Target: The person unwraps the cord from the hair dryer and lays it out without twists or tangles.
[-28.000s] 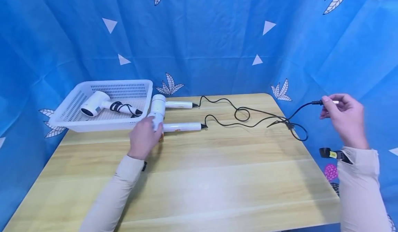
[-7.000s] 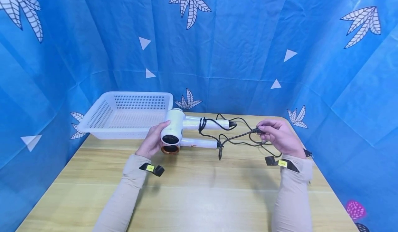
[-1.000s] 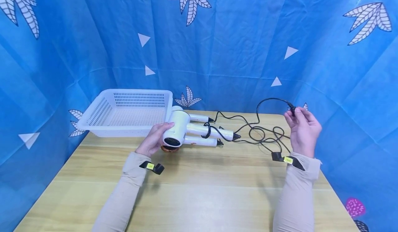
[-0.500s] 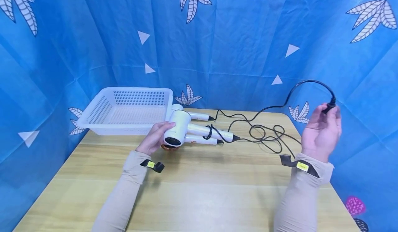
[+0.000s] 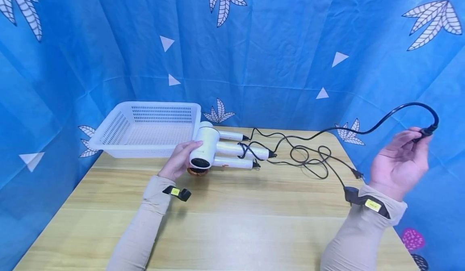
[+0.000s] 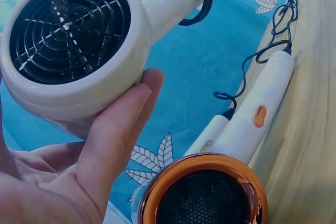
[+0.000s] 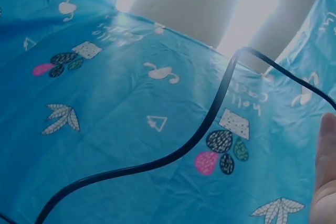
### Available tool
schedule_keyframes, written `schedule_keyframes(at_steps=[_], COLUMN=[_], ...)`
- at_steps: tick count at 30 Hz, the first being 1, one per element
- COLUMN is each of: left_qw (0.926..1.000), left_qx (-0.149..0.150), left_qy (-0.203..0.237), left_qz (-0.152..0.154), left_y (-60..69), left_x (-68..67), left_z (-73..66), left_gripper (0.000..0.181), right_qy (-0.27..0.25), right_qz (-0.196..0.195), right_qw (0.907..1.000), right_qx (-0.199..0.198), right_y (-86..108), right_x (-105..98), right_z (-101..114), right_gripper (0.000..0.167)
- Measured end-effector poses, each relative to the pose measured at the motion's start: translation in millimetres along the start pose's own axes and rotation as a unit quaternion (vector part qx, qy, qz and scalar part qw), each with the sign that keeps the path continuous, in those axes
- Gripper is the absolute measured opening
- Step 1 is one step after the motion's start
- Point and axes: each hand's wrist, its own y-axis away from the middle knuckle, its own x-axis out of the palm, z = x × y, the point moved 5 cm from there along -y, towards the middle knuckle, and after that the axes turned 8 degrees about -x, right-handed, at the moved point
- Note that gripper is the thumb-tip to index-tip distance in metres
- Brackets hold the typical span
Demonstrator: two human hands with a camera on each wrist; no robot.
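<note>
My left hand (image 5: pixel 179 160) holds a white hair dryer (image 5: pixel 208 142) by its head, thumb on the near side. In the left wrist view, the dark grille of this hair dryer (image 6: pixel 73 95) faces the camera, and black cord loops round its handle. Far to the right, my right hand (image 5: pixel 399 164) pinches the black plug (image 5: pixel 423 134) of a cord (image 5: pixel 379 121) that arcs back toward the dryers. Below and behind the held dryer lie two more white dryers: one with a copper rim (image 6: pixel 155 195) and a front handle (image 5: pixel 232 162), the other showing its back handle (image 5: pixel 232 135).
A white perforated basket (image 5: pixel 138 147) stands at the back left of the wooden table (image 5: pixel 232 230). Black cords (image 5: pixel 308 164) lie tangled at the right, with another plug (image 5: pixel 357 174) near the right edge. A blue patterned curtain (image 5: pixel 290 41) surrounds the table.
My right hand has moved right with the plug, stretching the cord; the left hand stays on the dryer. A dryer lying in the basket 28 seconds ago is out of it.
</note>
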Motion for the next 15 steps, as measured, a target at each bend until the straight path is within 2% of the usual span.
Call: schedule_keyframes(at_steps=[6, 12, 15], left_qw=[0.9994, 0.9988, 0.9985], left_qx=[-0.006, -0.007, -0.003], left_qy=[0.032, 0.036, 0.046], left_qz=[-0.016, -0.033, -0.031], left_y=[0.0, -0.8, -1.0], left_x=[-2.6, -5.1, -4.6], left_z=[0.1, -0.5, -1.8], left_gripper=[0.049, 0.053, 0.059], right_qy=[-0.034, -0.059, -0.071], right_qz=[0.023, 0.037, 0.037], right_qw=[0.9991, 0.9973, 0.9948], right_qx=[-0.012, -0.024, -0.063], right_y=[0.6, 0.1, -2.9], right_x=[5, 7, 7], right_z=[5, 14, 22], right_gripper=[0.036, 0.034, 0.035])
